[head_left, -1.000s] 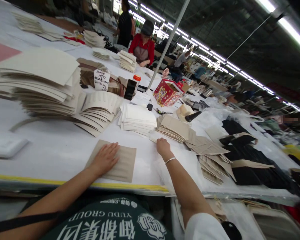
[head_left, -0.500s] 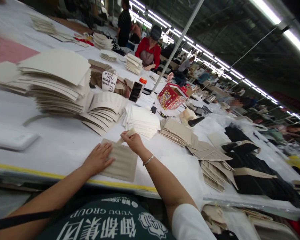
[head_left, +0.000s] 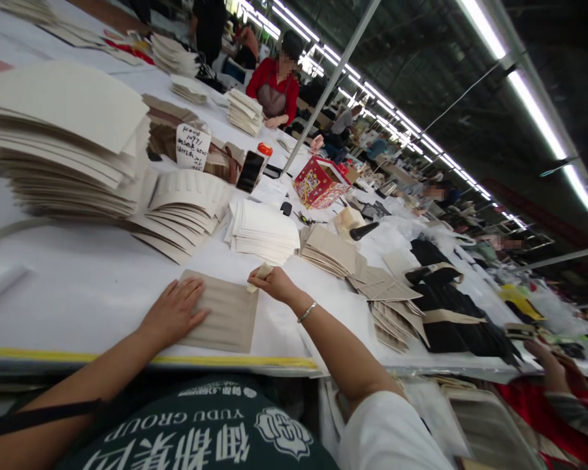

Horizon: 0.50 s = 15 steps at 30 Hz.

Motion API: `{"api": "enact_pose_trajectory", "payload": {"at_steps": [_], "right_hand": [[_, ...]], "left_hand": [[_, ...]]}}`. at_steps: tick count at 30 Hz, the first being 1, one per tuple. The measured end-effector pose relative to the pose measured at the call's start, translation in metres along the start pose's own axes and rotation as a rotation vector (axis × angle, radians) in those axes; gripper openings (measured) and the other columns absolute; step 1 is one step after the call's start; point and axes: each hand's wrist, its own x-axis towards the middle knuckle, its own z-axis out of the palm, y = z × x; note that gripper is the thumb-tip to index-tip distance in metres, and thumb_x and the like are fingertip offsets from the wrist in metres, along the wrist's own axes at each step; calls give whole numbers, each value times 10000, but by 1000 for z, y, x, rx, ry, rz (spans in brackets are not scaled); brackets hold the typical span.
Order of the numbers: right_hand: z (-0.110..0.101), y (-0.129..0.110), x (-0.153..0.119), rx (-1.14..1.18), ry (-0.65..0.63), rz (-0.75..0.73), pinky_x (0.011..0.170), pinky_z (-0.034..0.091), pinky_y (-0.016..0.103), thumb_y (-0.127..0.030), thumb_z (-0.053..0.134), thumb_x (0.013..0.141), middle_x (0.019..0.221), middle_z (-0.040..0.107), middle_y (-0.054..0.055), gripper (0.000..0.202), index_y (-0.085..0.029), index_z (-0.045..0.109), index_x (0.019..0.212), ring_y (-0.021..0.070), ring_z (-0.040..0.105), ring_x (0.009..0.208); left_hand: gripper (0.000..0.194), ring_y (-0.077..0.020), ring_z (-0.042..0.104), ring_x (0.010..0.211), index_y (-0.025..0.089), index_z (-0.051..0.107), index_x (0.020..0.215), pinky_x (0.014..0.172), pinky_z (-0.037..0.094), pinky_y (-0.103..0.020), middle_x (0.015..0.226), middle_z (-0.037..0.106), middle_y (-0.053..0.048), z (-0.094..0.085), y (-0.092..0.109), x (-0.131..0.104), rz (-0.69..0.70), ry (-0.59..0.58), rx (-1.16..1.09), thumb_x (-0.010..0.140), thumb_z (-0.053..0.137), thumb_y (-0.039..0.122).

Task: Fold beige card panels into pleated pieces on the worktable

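Note:
A flat beige panel (head_left: pixel 228 320) with faint ridges lies on the white table near its front edge. My left hand (head_left: pixel 172 312) rests flat on the panel's left side, fingers stretched out. At the upper right corner of the panel, my right hand (head_left: pixel 278 286) is closed in a pinch around a small cream-coloured piece (head_left: pixel 261 273). The piece's lower end meets the panel's edge; its exact kind is unclear. Just beyond the hands sits a stack of white sheets (head_left: pixel 262 228).
Tall cream panel stacks (head_left: pixel 63 130) stand at left, with a fanned stack (head_left: pixel 181 202) beside them. Beige panels (head_left: pixel 328 248) and black pieces (head_left: pixel 445 320) lie to the right. Behind are a phone (head_left: pixel 250 171), a red box (head_left: pixel 321 183) and a co-worker in red (head_left: pixel 274 91).
My right hand has moved the cream piece rightward along the panel's top edge to its upper right corner. My left hand stays flat on the panel. The whole view has shifted.

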Motion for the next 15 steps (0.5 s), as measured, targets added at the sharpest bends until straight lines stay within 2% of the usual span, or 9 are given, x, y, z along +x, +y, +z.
{"api": "enact_pose_trajectory", "payload": {"at_steps": [2,5,7,9,12,15], "right_hand": [[8,-8,5,-66,-1,-49,723,424,199,-259,593,827,828,649,7,126,-168,680,829,112,593,761],[34,-32,33,-149,-22,-177,734,406,186,-280,581,849,827,634,0,139,-182,678,864,105,585,785],[49,-48,52,-155,-23,-237,749,398,175,-294,567,861,854,631,-3,149,-190,672,881,99,581,814],[55,-54,59,-127,-14,-246,752,400,170,-285,566,860,870,632,1,144,-183,667,874,95,582,817],[43,-39,40,-72,2,-200,748,417,185,-267,581,843,845,640,10,123,-171,659,851,107,588,798],[23,-5,-2,1,96,-83,749,441,210,-288,574,834,841,648,19,136,-171,644,837,124,598,796]], "left_hand": [[540,-269,435,1264,137,530,1237,1067,282,-468,1317,537,-146,1,0,1,11,10,-13,856,382,490],[543,-279,450,1250,135,536,1230,1062,294,-481,1308,541,-155,1,-1,1,18,26,-17,851,394,497],[551,-281,459,1241,130,537,1231,1061,301,-480,1311,536,-162,1,-2,0,19,26,-14,845,407,500],[556,-281,459,1241,129,532,1241,1059,305,-479,1319,530,-160,0,-4,-1,18,21,0,846,408,501],[556,-286,445,1253,137,526,1255,1057,301,-487,1329,525,-149,-1,-6,-2,3,14,31,847,412,497],[539,-287,430,1267,150,523,1261,1067,278,-489,1341,515,-141,-1,-4,-2,-8,0,46,842,435,477]]}}
